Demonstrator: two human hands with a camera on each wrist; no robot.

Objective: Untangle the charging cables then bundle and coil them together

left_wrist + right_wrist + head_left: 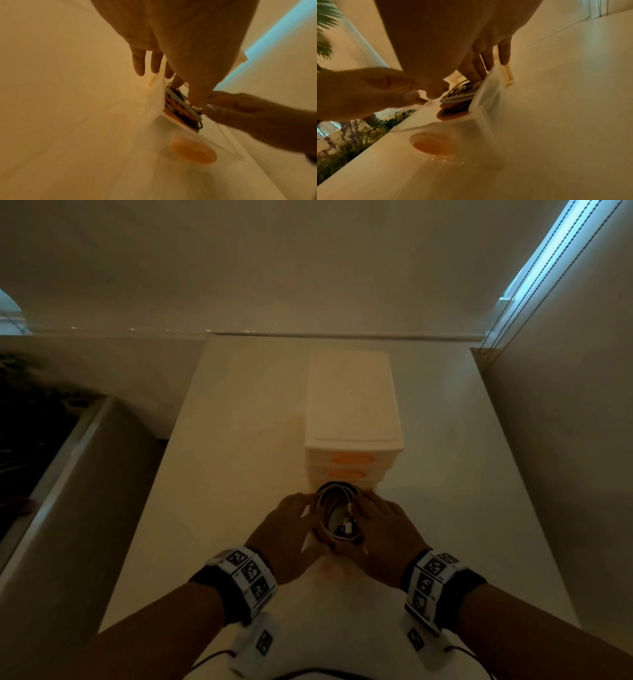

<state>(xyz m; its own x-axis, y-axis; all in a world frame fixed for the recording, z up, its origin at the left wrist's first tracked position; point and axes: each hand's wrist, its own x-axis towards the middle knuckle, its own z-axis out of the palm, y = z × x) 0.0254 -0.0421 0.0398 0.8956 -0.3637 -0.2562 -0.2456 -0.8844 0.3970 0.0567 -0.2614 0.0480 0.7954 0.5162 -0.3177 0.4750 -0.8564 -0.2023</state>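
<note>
A coil of white, black and orange charging cables point(337, 517) lies in the pulled-out bottom drawer point(178, 124) of a small white drawer unit point(352, 405) on a white table point(239, 422). My left hand point(284, 529) is at the coil's left side. In the left wrist view its thumb and index finger pinch the coil point(180, 108) while the other fingers point(139, 63) stretch past the drawer. My right hand point(383, 529) covers the coil's right side. In the right wrist view its fingers point(476, 70) reach down beside the coil point(458, 97) against the drawer wall point(489, 92), thumb on top.
The drawer's round orange handle point(433, 146) faces me. Two shut drawers with orange handles point(352, 460) sit above it. A planter with greenery point(34, 405) borders the table's left edge. A wall panel point(548, 474) and window blind cords point(534, 285) stand at the right.
</note>
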